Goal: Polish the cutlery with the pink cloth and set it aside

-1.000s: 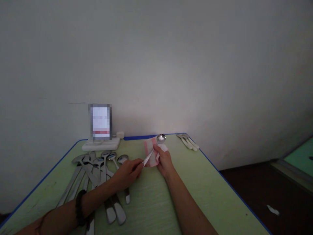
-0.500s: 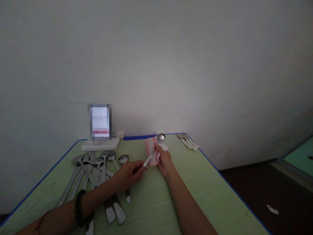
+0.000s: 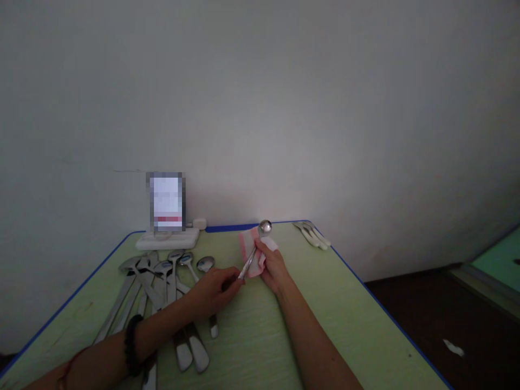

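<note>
With left hand gripping the spoon handle, I should wipe gently, right hand pinching cloth around it.

Glossy metal spoon; soft cloth; matt, smooth wall.

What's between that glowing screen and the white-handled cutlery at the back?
In the head view: a small white block beside the screen, then the hand-held spoon and pink-striped cloth.
</note>
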The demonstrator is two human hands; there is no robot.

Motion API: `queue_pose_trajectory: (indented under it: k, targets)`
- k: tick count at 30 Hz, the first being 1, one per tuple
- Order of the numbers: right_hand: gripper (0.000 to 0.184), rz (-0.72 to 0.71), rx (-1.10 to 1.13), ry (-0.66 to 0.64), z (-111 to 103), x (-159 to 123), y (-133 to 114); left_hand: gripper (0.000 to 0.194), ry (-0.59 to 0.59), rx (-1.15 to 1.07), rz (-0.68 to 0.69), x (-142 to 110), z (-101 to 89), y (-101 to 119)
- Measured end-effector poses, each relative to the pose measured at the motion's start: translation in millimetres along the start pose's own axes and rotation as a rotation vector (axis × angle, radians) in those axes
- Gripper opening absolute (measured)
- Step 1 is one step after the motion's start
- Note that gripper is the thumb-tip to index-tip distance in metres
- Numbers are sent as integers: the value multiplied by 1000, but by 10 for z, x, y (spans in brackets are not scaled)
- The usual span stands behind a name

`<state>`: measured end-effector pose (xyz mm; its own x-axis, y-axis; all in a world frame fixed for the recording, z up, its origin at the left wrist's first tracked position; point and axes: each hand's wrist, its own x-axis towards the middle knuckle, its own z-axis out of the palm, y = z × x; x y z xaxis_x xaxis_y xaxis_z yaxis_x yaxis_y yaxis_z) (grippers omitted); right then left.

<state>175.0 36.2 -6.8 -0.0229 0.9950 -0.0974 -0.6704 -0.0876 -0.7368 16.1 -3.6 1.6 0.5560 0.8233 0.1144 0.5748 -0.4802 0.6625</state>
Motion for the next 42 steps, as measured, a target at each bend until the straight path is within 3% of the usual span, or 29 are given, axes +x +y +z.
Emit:
queue_pose_trajectory:
  k: [42]
  targets:
    - [26,20,-73,-57,10,-10,28,25,-30,10,11,-3,1,9]
